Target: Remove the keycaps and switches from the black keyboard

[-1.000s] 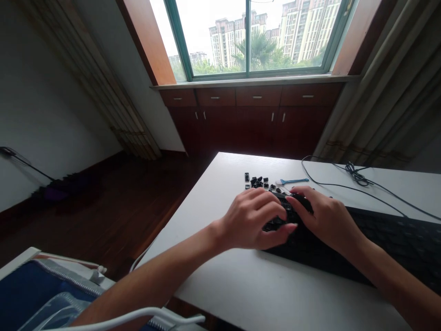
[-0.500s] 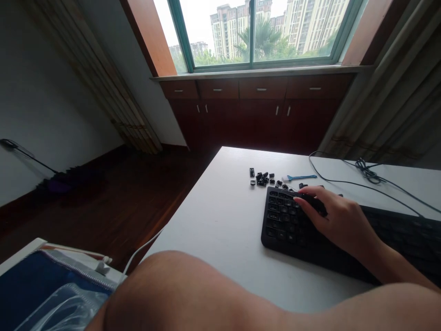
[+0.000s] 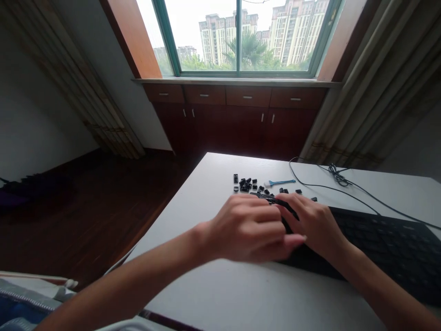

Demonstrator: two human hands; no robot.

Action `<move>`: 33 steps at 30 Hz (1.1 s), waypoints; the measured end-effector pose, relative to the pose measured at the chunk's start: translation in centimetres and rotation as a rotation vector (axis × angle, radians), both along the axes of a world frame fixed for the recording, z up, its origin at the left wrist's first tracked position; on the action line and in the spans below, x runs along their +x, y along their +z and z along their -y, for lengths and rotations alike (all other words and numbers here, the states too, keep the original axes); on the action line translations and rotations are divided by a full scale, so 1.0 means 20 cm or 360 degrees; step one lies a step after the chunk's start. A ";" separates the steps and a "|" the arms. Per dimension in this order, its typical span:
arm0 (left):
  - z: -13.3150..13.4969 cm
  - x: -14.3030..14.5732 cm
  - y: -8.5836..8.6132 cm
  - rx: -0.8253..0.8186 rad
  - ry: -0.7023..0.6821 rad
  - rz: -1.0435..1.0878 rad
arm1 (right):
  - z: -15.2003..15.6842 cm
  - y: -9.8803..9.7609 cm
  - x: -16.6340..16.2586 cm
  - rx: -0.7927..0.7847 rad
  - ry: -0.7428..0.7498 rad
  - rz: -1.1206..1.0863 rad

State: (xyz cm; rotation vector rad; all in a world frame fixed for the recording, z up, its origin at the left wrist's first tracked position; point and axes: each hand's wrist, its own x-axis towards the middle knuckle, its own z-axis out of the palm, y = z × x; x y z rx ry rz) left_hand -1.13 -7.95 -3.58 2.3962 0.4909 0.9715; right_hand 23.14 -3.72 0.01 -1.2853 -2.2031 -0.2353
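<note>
A black keyboard lies on the white table, its left end mostly covered by my hands. My left hand is over that end, fingers curled and thumb towards the right; whatever it may hold is hidden. Close beside it, my right hand is closed in a pinch around what looks like a black keycap puller with thin wire ends, at the keyboard's upper left edge. Loose black keycaps are scattered behind the keyboard. Near them rests a small blue brush with pale bristles.
A black cable, partly bundled, runs across the back of the white table. Dark red cabinets stand below the window beyond the table. At the lower left is something blue with a zipper.
My left hand has come in from the left and now covers the keyboard's left end. My right hand stays at the keyboard. The view has shifted, moving the table left in the picture.
</note>
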 end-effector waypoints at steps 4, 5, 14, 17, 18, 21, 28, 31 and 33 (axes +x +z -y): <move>-0.58 0.07 0.30 0.0484 0.0232 -0.0064 | -0.02 0.00 0.01 0.0020 0.0145 0.0190; -0.61 0.06 0.27 0.0513 0.0259 -0.0056 | -0.02 0.00 0.02 0.0029 0.0175 0.0208; -0.52 0.03 0.11 0.0485 0.0126 0.0009 | 0.09 0.02 0.04 0.0257 0.0210 0.0252; -0.50 0.05 0.11 0.0389 0.0027 0.0053 | 0.11 0.02 0.03 0.0277 0.0259 0.0240; -0.50 0.05 0.11 0.0375 -0.0006 0.0068 | 0.12 0.02 0.03 0.0270 0.0279 0.0236; -0.49 0.05 0.10 0.0391 -0.0067 0.0092 | 0.12 0.01 0.03 0.0247 0.0311 0.0235; -0.50 0.04 0.11 0.0582 -0.0031 0.0143 | 0.15 0.02 0.02 0.0207 0.0312 0.0212; -0.49 0.04 0.12 0.0737 -0.0051 0.0121 | 0.15 0.03 0.01 0.0197 0.0343 0.0210; -0.48 0.03 0.12 0.0796 -0.0050 0.0107 | 0.15 0.04 0.01 0.0185 0.0355 0.0215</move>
